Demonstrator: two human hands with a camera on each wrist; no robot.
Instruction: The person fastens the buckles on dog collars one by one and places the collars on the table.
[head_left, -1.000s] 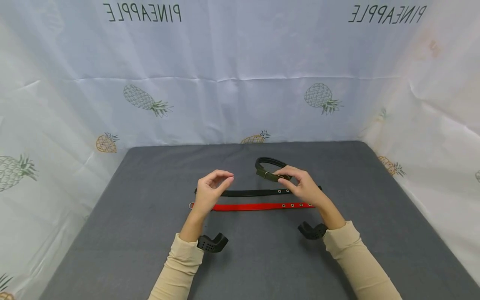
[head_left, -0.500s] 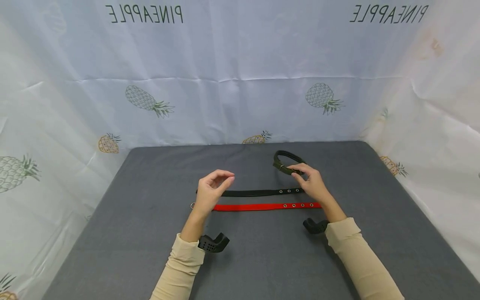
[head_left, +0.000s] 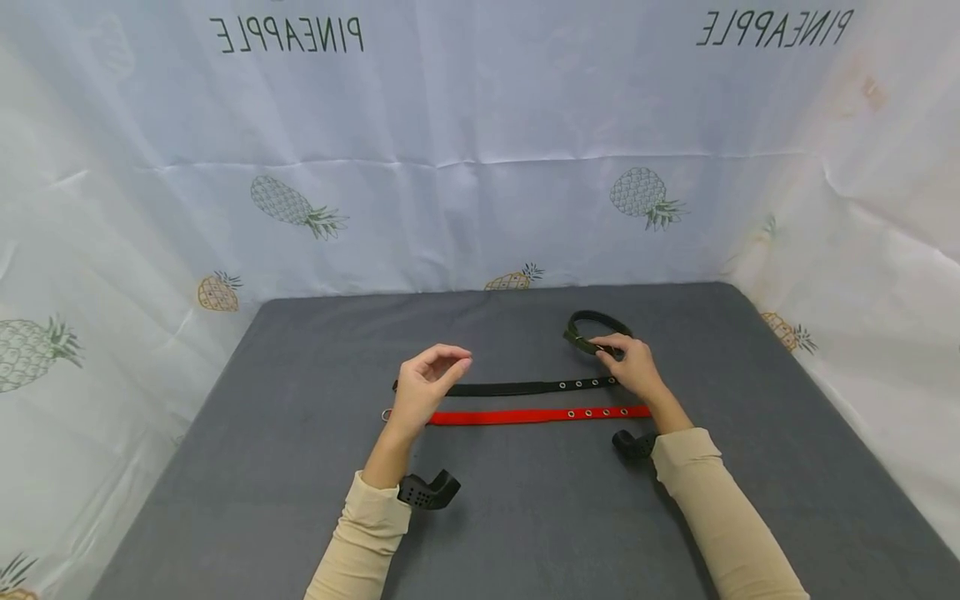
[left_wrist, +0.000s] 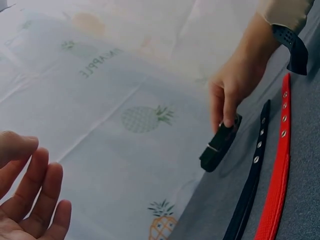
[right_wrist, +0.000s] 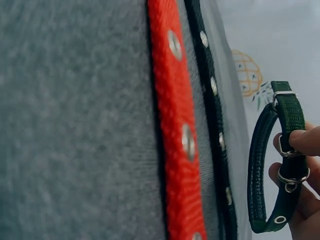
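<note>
My right hand pinches a dark green pet collar by its buckle. The collar is fastened into a loop, with metal rings and an eyelet showing in the right wrist view. Below it on the table lie two straightened collars. The black collar is the farther one and the red collar the nearer, both with metal eyelets toward the right. My left hand is raised over their left ends, fingers loosely bent and holding nothing. It hides part of both straps.
A dark grey cloth covers the table. Around its back and sides hangs a white curtain printed with pineapples. Each wrist wears a black camera mount, such as the left mount.
My right hand has carried the green collar to the right, first rising, then coming down a little toward the table. My left hand has stayed nearly still.
</note>
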